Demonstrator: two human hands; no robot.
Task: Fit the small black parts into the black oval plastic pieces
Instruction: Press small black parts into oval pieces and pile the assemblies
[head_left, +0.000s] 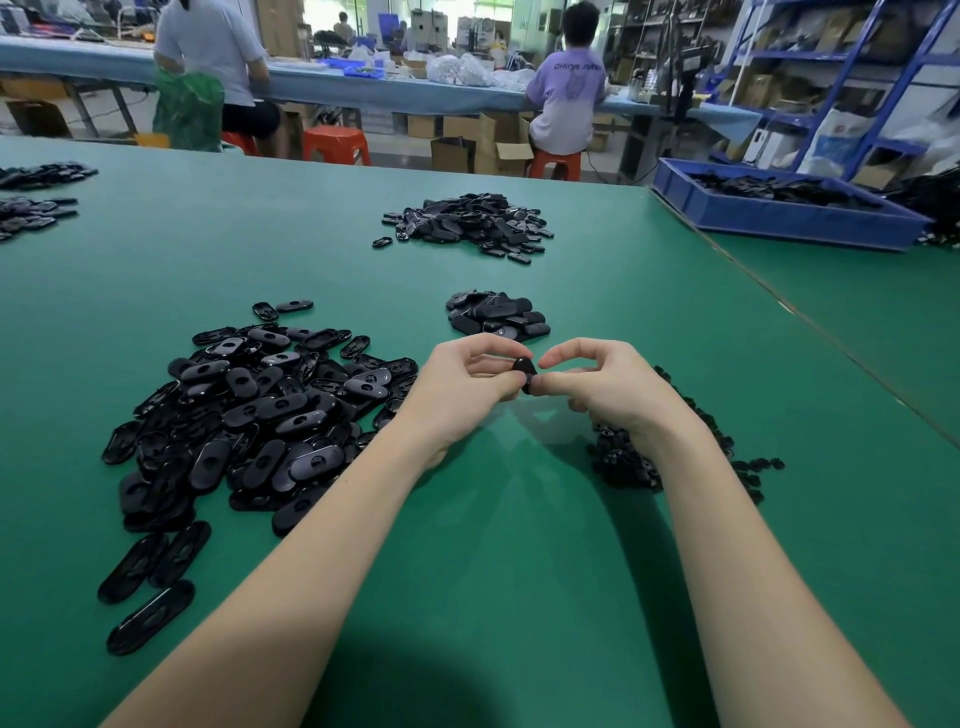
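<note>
Both hands meet over the green surface (519, 545) near centre frame. Left hand (467, 384) and right hand (605, 387) each have fingers curled in a pinch on one black oval piece (524, 371) held between them, clear of the surface. Can't tell whether a small part is seated in it — fingers cover most of it.

Big loose pile of oval pieces (249, 415) sits just left of the left forearm, a few strays trailing toward the near edge. Heap of small black parts (623, 462) lies under and beside the right wrist, partly hidden by it. Smaller stack of oval pieces (496, 314) just beyond the hands; a larger far pile (467, 223) well behind that.

Blue bin (779, 213) holding black parts sits at far right on the adjoining surface. Two people are seated on red stools at a long bench in the background.
</note>
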